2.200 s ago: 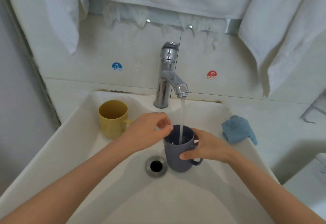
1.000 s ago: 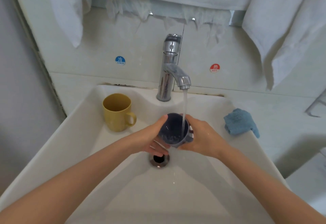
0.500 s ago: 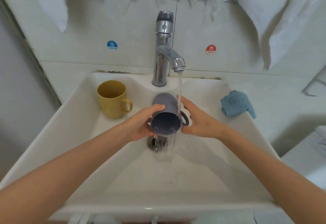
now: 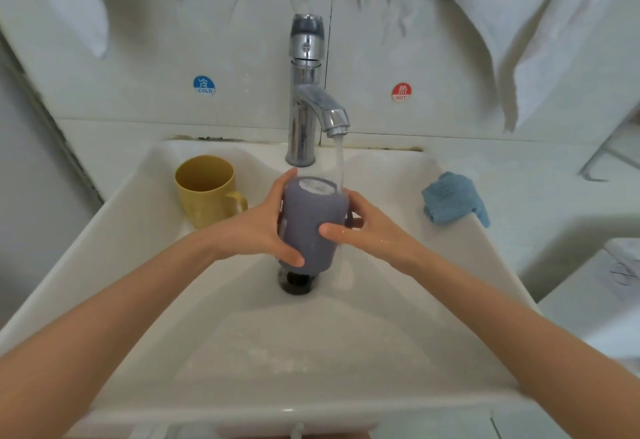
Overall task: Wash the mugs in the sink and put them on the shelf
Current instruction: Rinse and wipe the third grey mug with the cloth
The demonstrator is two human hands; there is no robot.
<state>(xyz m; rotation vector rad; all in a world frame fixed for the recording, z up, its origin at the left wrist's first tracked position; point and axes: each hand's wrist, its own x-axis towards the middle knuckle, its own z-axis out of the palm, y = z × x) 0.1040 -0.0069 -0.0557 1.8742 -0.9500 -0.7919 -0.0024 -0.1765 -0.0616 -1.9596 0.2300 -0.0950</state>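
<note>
Head view, left hand (image 4: 258, 227), right hand (image 4: 367, 229) gripping upturned mug (image 4: 310, 227)

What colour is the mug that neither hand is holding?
The mug is mustard yellow, shown best in the head view.

Soft, even light is filling the white sink (image 4: 145, 196), faint glare is glinting off the chrome tap (image 4: 304, 99), and wide-angle distortion is bending the edges.

White tiled wall (image 4: 242, 58) — towels (image 4: 536, 23) (white) hanging.
</note>
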